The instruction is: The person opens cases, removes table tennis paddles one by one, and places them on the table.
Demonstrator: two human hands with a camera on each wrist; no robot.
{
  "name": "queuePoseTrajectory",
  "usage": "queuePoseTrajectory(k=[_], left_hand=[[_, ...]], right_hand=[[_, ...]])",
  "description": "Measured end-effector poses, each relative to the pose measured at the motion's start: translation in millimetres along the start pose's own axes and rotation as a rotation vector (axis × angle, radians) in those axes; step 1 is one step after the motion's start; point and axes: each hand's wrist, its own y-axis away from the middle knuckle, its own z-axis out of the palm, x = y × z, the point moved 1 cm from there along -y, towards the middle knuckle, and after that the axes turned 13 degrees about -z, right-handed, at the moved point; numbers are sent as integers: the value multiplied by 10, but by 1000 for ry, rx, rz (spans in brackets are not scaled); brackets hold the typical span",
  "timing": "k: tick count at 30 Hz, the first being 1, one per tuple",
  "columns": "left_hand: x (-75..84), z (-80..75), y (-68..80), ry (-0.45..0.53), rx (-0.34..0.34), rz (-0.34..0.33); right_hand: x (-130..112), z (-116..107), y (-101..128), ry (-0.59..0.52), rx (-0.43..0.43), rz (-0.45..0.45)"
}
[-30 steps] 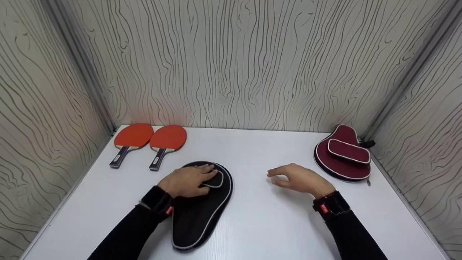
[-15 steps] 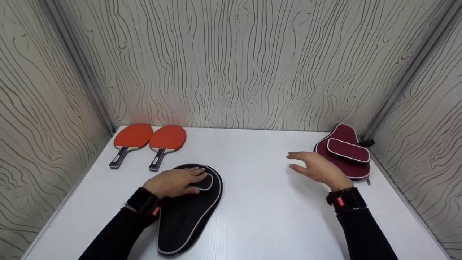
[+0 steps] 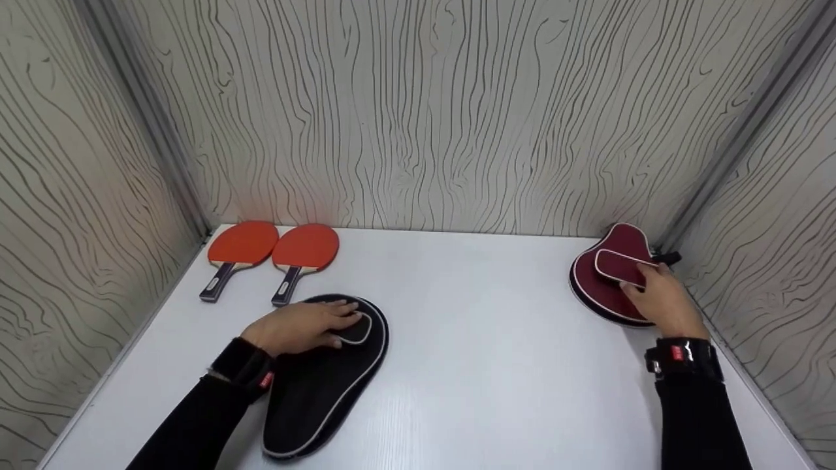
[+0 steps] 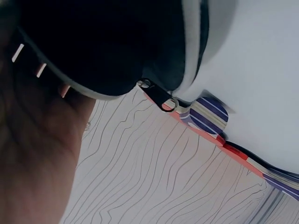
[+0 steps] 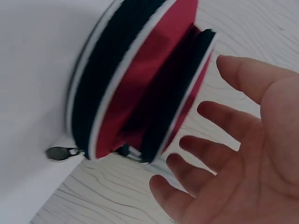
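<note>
Reaching the far right of the table [image 3: 483, 339], the right hand [image 3: 663, 297] now stands over the red case [image 3: 604, 297]; a second ago it hung over the middle. Over the same interval the black case [image 3: 320, 385] has shifted a little to the left, together with the left hand [image 3: 300, 329]. The red case shows no shift, nor do the left bat [image 3: 243, 241] and right bat [image 3: 305, 247] at the far left. In this inspector's judgement, the work is at a stage where each hand attends to one case, with the red one not yet lifted.

Position: the red case lies left of and slightly farther than the right hand, narrow end far; the fingertips are at the right part of its raised pocket [image 3: 617, 266]. The right wrist view shows these fingers spread wide, holding nothing; contact cannot be confirmed. A zipper pull [image 5: 60, 153] hangs from the case edge.

The black case lies beneath the left hand, round end far, narrow end near. That hand rests on top, fingers extended across the black pocket [image 3: 358, 331], with no grip evident.
</note>
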Motion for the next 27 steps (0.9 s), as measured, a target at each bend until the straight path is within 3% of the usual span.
queuePoseTrajectory(k=[3,11,18,27], left_hand=[[13,-13,-5,-4,0,7],[55,-62,3,-11,-18,-16],[114,-75,-55,23,-39,-55],[211,-151,-110,44,-26,-63]], right_hand=[[59,4,40,0,10,26],[-12,86,29,57,94,-5],[-99,70,24,55,36,9],[-225,66,-28,57,8,-49]])
